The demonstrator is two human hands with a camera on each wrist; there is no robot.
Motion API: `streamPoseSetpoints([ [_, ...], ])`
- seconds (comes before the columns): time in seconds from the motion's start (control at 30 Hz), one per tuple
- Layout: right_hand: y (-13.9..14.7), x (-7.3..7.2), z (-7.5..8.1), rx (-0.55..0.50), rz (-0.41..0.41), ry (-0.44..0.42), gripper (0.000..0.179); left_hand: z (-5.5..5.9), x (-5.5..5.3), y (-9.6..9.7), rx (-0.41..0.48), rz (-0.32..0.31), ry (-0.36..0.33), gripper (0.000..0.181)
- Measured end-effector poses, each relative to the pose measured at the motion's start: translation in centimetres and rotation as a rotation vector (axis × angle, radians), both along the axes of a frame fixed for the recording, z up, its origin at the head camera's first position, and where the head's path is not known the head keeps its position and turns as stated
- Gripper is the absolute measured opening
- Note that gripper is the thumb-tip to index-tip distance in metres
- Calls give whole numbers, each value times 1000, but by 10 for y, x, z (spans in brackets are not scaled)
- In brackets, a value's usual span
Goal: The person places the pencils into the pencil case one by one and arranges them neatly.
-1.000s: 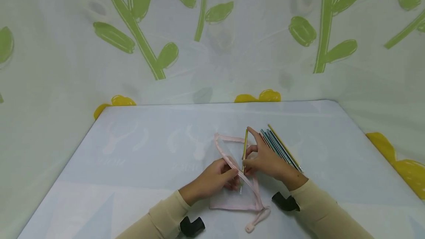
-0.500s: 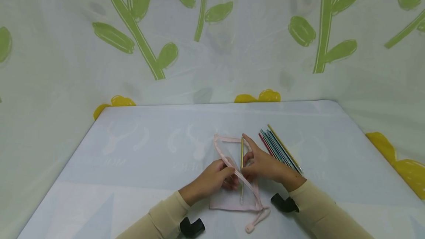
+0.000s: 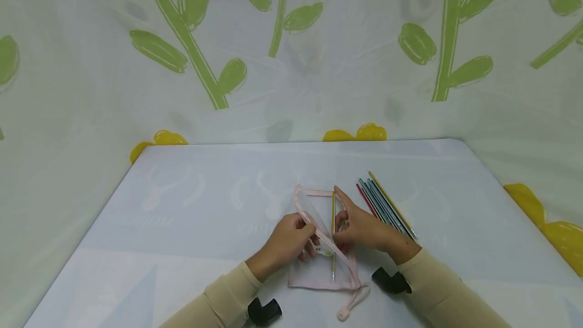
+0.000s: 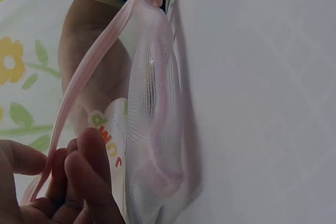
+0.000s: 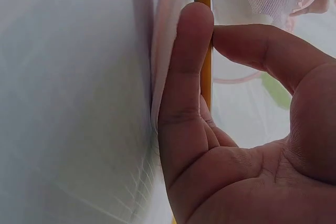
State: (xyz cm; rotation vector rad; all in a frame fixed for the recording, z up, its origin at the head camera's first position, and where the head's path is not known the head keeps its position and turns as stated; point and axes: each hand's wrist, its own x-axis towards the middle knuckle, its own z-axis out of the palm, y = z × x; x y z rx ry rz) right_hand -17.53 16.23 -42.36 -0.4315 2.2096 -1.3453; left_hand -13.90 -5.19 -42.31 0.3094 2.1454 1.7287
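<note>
A see-through mesh pouch [image 3: 309, 286] with pink trim lies on the table, its mouth spread. My left hand [image 3: 284, 242] pinches the pink zip edge [image 4: 86, 66] between thumb and fingers and holds it raised. A yellow pencil [image 3: 333, 211] stretches down into the pouch, its lower end visible through the mesh. Thumb and fingers of my right hand [image 3: 364, 228] grip this pencil, and the index finger reaches to its far end. In the left wrist view a white label [image 4: 116, 129] with coloured letters shows by the mesh.
To the right of the pouch lies a bunch of several pencils [image 3: 384, 204], blue-green, red and yellow. A pink pull loop [image 3: 350, 305] hangs off the pouch's near corner. Black wrist mounts [image 3: 264, 312] sit at both sleeves. A flower-printed curtain [image 3: 291, 90] stands behind the table.
The yellow pencil has slid nearer and deeper into the pouch, with my right hand following it down. My left hand has shifted slightly left along the zip edge, and the label now shows.
</note>
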Motion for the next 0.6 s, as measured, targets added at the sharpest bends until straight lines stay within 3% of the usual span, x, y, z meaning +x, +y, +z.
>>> streamPoseSetpoints([
  [0.23,0,-1,0,-32,-3,-32,115,0,-3,-3,-9,26,52,20],
  [0.5,0,0,2,-36,-13,-46,115,-3,-7,-5,45,48,44,18],
  [0.6,0,-1,0,-33,-18,-48,113,-3,-9,-6,24,71,58,21],
])
